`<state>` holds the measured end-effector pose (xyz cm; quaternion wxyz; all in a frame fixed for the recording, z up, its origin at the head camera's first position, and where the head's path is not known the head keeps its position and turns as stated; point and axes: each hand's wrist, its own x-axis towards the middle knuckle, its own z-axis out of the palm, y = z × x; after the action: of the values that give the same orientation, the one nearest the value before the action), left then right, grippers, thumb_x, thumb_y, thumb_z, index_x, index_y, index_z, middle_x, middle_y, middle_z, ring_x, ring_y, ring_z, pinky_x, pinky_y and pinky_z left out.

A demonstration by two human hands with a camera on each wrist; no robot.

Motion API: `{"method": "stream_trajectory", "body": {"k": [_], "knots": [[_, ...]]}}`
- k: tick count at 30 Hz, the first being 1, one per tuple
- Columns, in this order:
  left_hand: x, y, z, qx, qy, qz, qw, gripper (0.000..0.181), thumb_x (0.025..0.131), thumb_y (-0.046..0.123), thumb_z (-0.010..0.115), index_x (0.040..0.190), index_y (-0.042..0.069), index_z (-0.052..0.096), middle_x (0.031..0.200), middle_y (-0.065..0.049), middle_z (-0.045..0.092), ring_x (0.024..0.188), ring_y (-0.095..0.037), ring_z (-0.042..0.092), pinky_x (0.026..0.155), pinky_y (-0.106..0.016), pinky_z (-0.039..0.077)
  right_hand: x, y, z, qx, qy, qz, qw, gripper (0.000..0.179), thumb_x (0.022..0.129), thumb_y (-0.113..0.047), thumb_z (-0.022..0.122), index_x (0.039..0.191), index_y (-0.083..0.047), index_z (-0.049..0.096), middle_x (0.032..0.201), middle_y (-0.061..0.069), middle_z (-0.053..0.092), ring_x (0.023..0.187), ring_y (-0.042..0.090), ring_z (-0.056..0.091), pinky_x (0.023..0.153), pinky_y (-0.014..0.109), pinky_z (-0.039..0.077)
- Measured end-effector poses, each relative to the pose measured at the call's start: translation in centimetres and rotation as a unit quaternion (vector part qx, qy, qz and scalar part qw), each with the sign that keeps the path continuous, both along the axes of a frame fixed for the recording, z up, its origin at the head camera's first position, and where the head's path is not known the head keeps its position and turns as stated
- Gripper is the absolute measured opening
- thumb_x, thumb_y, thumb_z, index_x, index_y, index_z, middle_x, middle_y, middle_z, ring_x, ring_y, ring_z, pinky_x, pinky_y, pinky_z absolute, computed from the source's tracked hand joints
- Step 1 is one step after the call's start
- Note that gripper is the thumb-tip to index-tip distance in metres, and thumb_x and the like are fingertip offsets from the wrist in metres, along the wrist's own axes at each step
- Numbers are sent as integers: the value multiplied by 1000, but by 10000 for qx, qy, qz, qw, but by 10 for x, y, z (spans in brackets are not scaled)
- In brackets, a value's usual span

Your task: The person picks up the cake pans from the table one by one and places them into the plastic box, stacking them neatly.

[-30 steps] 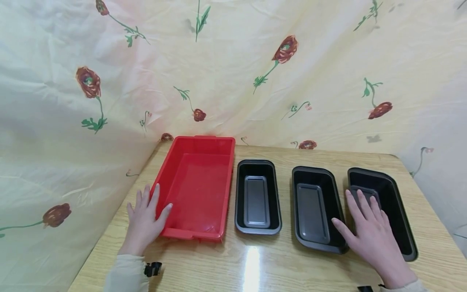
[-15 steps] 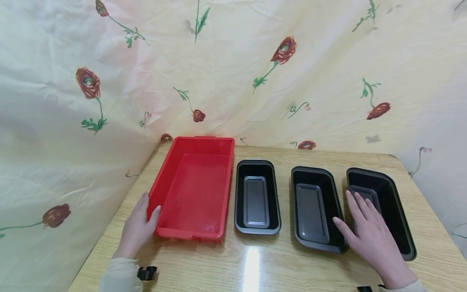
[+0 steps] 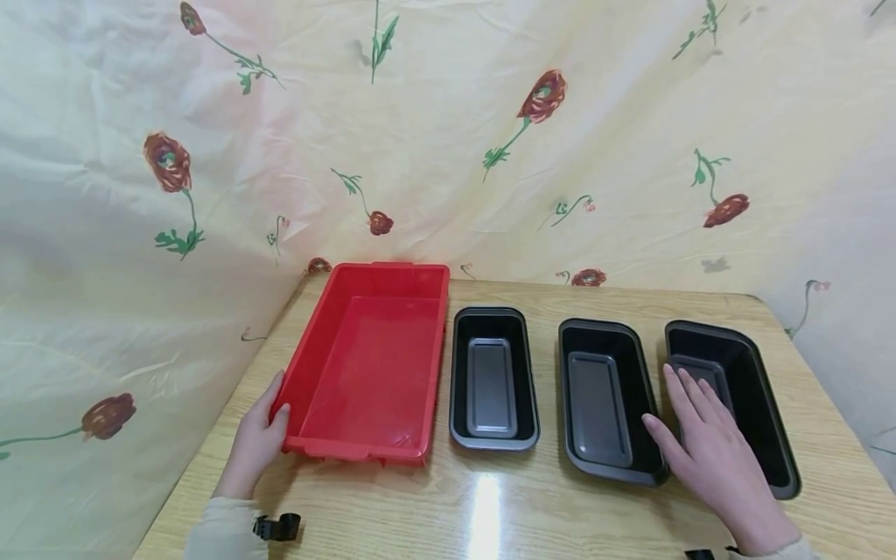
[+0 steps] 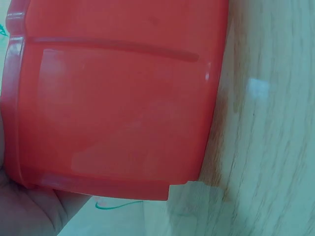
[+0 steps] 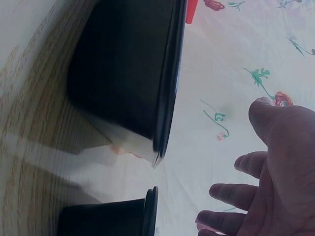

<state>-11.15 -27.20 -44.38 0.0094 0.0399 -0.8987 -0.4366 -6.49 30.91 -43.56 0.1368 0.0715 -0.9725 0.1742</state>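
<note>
My left hand (image 3: 252, 447) grips the front left corner of a shallow red plastic tray (image 3: 381, 365), thumb at the rim and the other fingers mostly hidden behind the wall. In the left wrist view the tray's outer wall (image 4: 113, 113) fills the middle, with part of the hand (image 4: 29, 211) at its corner. Over the rightmost black loaf pan (image 3: 759, 404) hovers my right hand (image 3: 714, 459), fingers extended and thumb apart, holding nothing. In the right wrist view that hand (image 5: 280, 172) is apart from two black pans, the larger-looking pan (image 5: 123, 69) being nearer the top.
Two more black loaf pans stand in the row: a left pan (image 3: 492, 381) beside the tray and a middle pan (image 3: 598, 397). All rest on a wooden table (image 3: 392, 505). Flower-printed cloth (image 3: 448, 140) hangs behind the table and along its left side.
My left hand has moved from above the tray's left rim down to its front left corner and taken hold. That corner has shifted left. The right hand has barely moved.
</note>
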Motion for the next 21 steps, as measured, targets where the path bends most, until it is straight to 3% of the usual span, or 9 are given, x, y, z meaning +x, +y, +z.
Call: {"method": "stream_trajectory", "body": {"k": [5,13,21], "knots": [[-2,-2,0,322,-180,-11,9993,59,102,1,39,156,9,18,156,-24,23,133,-43,35,106,-55,37,-1,-1,-1,-121,123,81,9998,72,100,-33,54,157,-10,16,153,31,24,144,45,9,119,44,-3],[-4,-2,-2,603,-374,31,9975,59,103,4,38,157,13,16,159,-19,19,135,-41,34,106,-54,37,-3,-5,0,-216,86,171,9996,70,101,-32,53,157,-11,16,154,29,25,146,41,8,119,47,-1],[-3,-3,-1,622,-327,22,9975,58,104,3,37,157,10,16,159,-20,19,138,-42,29,108,-54,33,-7,-12,4,-349,38,304,9989,68,101,-30,53,156,-7,19,154,26,26,147,37,10,119,48,4]]}}
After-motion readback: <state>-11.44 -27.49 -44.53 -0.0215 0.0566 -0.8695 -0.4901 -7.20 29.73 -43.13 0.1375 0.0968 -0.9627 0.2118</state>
